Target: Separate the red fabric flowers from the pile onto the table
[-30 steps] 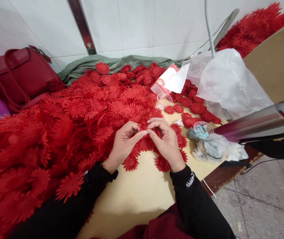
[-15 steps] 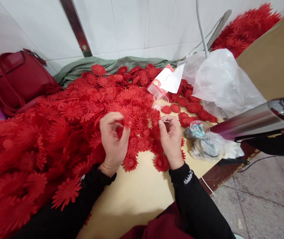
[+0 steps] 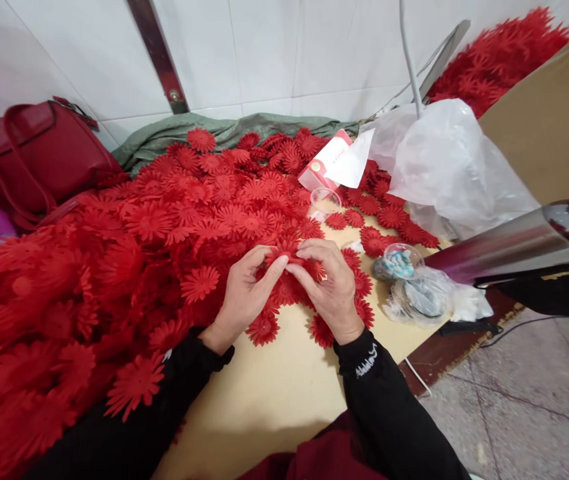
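Observation:
Between my two hands, over the middle of the table, is a red artificial flower (image 3: 285, 249) with narrow petals. My left hand (image 3: 247, 287) pinches its left side, thumb and forefinger closed on it. On the other side, my right hand (image 3: 333, 287) grips the flower with thumb and fingers, the two thumbs nearly meeting. Its centre is partly covered by my fingers. A large heap of loose red flower pieces (image 3: 149, 220) spreads to the left and behind my hands. Single flowers (image 3: 263, 328) lie just below them on the tabletop.
The pale table (image 3: 259, 387) shows in front of me. Rightward are a plastic cup with blue-white bits (image 3: 398, 261), a clear plastic bag (image 3: 422, 293), a steel flask (image 3: 509, 243) and a white plastic bag (image 3: 454, 157). A red-white box (image 3: 325, 160) lies behind; a red handbag (image 3: 59, 157) stands left.
My hands were apart, each with a red piece at its fingertips. Now they have come together on one flower, the left moving right and the right turning inward.

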{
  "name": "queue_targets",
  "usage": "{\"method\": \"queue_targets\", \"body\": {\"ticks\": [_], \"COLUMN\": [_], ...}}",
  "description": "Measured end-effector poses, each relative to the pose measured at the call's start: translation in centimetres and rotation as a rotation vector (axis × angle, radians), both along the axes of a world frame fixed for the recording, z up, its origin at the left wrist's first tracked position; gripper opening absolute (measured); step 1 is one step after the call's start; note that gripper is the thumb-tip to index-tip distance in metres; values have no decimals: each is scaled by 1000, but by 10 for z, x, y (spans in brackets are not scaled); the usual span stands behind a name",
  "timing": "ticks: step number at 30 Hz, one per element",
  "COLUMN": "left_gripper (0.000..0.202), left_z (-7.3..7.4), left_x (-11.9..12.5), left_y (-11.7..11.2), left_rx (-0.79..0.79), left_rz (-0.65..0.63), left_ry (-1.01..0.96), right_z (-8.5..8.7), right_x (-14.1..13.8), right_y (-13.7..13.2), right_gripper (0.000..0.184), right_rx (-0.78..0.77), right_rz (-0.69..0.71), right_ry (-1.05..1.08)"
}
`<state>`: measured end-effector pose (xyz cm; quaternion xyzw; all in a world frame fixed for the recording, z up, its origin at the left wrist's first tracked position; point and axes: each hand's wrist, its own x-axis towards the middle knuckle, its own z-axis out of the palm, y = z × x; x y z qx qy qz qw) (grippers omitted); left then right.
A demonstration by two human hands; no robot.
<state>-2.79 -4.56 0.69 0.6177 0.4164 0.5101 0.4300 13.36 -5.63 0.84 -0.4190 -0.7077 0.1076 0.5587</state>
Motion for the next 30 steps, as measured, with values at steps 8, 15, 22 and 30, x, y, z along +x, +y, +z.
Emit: {"method": "queue_targets", "body": {"ticks": [8,15,22,30], "left_gripper": [37,45,38,23], "left_z": [7,1,1,-5], "left_x": [-4,-3,-6,-3], "left_y": [4,1,2,-1], "left_rx": [-148,-71,-57,-46], "left_rz": [24,-33,-30,-74], "left_ry": [-121,-32,-61,42], "right_z": [3,11,8,-4], "right_x": [-3,1,0,1], "right_y": [-3,-3,-1,5], "right_gripper": [16,15,7,25], "right_rx": [-82,-229,-398,-511], "right_rz": [6,131,275,260], "right_ry": [-14,123,213,477]}}
